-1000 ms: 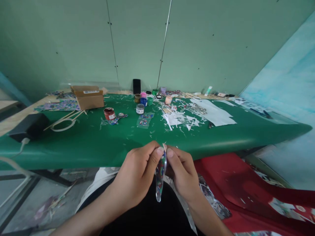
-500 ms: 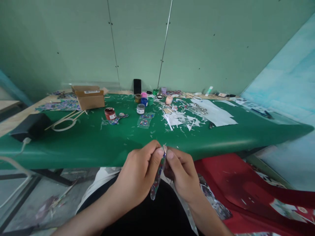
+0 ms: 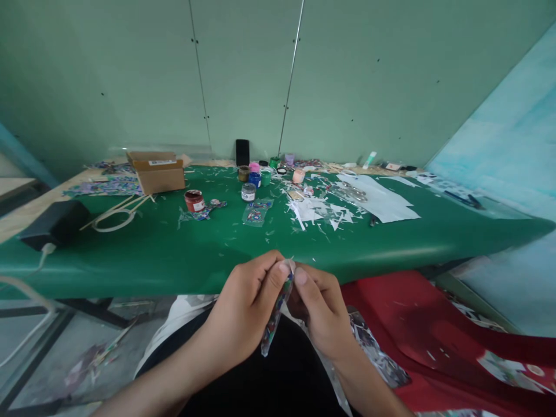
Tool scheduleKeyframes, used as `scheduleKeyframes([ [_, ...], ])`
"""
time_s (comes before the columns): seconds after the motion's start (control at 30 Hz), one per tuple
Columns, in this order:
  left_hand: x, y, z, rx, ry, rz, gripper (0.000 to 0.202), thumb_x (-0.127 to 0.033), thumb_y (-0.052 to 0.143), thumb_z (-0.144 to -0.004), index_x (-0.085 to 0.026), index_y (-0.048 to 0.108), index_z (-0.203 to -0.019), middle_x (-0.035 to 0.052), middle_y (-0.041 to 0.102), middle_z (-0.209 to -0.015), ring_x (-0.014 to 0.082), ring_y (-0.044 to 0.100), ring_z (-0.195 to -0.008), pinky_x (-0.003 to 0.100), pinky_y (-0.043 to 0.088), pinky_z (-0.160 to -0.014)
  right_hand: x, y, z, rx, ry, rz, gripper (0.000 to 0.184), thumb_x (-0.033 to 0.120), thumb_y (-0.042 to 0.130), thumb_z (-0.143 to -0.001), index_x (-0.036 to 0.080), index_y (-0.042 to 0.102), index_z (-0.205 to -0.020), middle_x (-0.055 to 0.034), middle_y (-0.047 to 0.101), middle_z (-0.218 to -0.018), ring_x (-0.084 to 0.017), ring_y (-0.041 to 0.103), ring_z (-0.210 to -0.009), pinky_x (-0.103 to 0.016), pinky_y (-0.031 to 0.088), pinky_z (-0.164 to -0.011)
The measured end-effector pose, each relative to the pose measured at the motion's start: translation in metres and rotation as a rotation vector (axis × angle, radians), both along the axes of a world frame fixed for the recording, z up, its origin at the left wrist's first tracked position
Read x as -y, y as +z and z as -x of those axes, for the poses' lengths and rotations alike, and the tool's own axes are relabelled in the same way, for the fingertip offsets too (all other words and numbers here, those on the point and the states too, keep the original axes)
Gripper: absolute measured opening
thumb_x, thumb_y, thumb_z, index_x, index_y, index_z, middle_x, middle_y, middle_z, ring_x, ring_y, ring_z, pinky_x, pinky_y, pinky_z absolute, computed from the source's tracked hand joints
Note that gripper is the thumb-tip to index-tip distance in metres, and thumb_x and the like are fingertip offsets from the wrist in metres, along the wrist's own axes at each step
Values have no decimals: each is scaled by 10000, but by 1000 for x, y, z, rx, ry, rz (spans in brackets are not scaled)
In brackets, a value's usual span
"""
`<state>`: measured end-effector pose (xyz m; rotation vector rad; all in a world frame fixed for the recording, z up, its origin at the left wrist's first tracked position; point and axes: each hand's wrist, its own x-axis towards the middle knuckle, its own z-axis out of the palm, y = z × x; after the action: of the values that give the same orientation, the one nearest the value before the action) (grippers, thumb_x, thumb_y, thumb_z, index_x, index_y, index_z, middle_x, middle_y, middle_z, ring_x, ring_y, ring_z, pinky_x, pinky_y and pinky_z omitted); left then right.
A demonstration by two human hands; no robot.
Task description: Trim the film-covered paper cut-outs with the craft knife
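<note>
My left hand [image 3: 243, 307] and my right hand [image 3: 319, 307] meet over my lap, just in front of the green table's [image 3: 174, 255] near edge. Both pinch the top of a narrow clear plastic strip [image 3: 274, 318] with colourful pattern inside. The strip hangs down between my thumbs, its lower end slanting to the left. Fingers of both hands are closed round its upper end.
On the table stand several small paint jars [image 3: 249, 174], a red jar [image 3: 193, 200], a cardboard box [image 3: 157, 171], white paper scraps [image 3: 321, 211], a white sheet [image 3: 377, 200], a phone [image 3: 242, 152] against the wall and a wooden hoop [image 3: 115, 217]. A red chair [image 3: 412, 324] sits at my right.
The strip's lower end has swung leftward, from hanging nearly straight down to slanting. Both hands stay pinched at its top, barely shifted.
</note>
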<state>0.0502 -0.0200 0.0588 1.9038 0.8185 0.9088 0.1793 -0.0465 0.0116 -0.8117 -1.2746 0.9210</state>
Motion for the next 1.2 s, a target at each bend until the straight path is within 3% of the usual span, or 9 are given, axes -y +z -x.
scheduleKeyframes([
  [0.3, -2, 1, -1, 24, 16, 11, 342, -288, 388, -975, -210, 381, -642, -68, 353, -583, 91, 322, -530, 227, 292, -482, 1, -2, 1, 5, 29, -6, 468, 431, 453, -983, 214, 380, -575, 72, 300, -509, -78, 230, -435, -249, 211, -427],
  [0.53, -2, 1, -1, 14, 78, -34, 328, -268, 394, -957, -216, 368, -634, -77, 318, -562, 90, 291, -512, 224, 258, -454, 2, -1, 0, 107, -14, -6, 470, 460, 428, -984, 216, 351, -590, 72, 301, -508, -78, 245, -446, -245, 228, -441],
  [0.77, -2, -1, -1, 45, 111, -6, 324, -290, 398, -952, -216, 370, -638, -81, 312, -552, 84, 287, -493, 219, 254, -441, 2, 2, 1, 181, -31, -69, 440, 391, 399, -1003, 215, 338, -605, 69, 298, -530, -80, 247, -464, -241, 225, -451],
  [1.2, -6, -3, -1, 35, 195, -93, 328, -286, 413, -939, -209, 373, -622, -68, 310, -573, 90, 290, -520, 228, 256, -465, 3, -3, 2, 253, -35, -56, 430, 364, 405, -997, 217, 330, -599, 71, 297, -526, -83, 274, -471, -245, 214, -459],
])
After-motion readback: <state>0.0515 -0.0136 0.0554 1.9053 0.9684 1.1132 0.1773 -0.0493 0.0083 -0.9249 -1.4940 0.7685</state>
